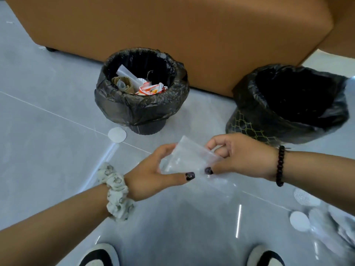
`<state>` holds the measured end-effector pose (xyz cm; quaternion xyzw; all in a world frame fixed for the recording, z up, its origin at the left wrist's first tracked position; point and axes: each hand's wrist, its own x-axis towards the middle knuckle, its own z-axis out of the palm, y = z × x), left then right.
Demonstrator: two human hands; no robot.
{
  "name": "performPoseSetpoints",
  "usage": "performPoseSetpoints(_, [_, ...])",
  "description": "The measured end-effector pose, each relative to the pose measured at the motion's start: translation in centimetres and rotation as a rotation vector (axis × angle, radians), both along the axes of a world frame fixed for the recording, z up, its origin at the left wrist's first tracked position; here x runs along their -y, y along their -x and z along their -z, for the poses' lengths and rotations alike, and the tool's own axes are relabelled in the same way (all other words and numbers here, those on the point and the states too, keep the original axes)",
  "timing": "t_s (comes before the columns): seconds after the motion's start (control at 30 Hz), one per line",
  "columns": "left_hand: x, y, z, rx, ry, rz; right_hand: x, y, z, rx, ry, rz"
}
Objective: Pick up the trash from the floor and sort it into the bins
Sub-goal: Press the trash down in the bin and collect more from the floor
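now clear plastic bag [189, 160] pinched between left hand [151, 175], right hand [242, 156]; seemingly empty.

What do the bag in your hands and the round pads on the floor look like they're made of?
Bag: thin clear plastic, likely; the floor shows through it and it creases. Both hands hold it, left hand and right hand. Round pads: matte white, flat, possibly cotton or paper; hard to tell.

Tan upholstered sofa [172, 25] stood along back, one dark foot [51, 49] visible under left end. Grey glossy tiled floor [48, 112] carried pale grout lines and light reflections. Two black-and-white shoes [99, 255] showed at bottom edge.
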<state>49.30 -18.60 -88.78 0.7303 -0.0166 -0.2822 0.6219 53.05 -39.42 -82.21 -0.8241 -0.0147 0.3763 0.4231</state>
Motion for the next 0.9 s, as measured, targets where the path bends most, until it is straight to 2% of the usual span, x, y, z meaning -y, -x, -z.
performPoseSetpoints(0.07, [0.2, 0.4, -0.9, 0.003, 0.067, 0.066, 0.0, 1.1, -0.5, 0.019, -0.051, 0.026])
performPoseSetpoints(0.2, [0.5, 2.8, -1.7, -0.218, 0.145, 0.066, -0.5, 3.6, -0.5, 0.134, 0.015, -0.015])
performPoseSetpoints(0.3, [1.0, 4.7, -1.7, -0.229, 0.225, -0.075, 0.1, 4.4, -0.8, 0.140, -0.040, 0.024])
performPoseSetpoints(0.37, [1.0, 5.3, -1.4, -0.250, 0.312, -0.183, 0.9, 4.5, -0.6, 0.031, -0.107, 0.126])
performPoseSetpoints(0.47, [0.5, 5.3, -1.0, -0.270, 0.345, -0.294, 1.2, 5.1, 0.5, -0.325, -0.360, 0.359])
performPoseSetpoints(0.53, [0.3, 4.9, -1.0, -0.306, 0.352, -0.337, 0.9, 5.8, 1.6, -0.397, -0.454, 0.412])
performPoseSetpoints(0.73, [-0.8, 4.6, -0.2, -0.433, 0.376, -0.388, 1.1, 6.0, 3.8, -0.231, -0.534, 0.512])
performPoseSetpoints(0.9, [-0.7, 4.2, 0.2, -0.496, 0.504, -0.413, 1.8, 5.4, 4.1, -0.179, -0.528, 0.420])
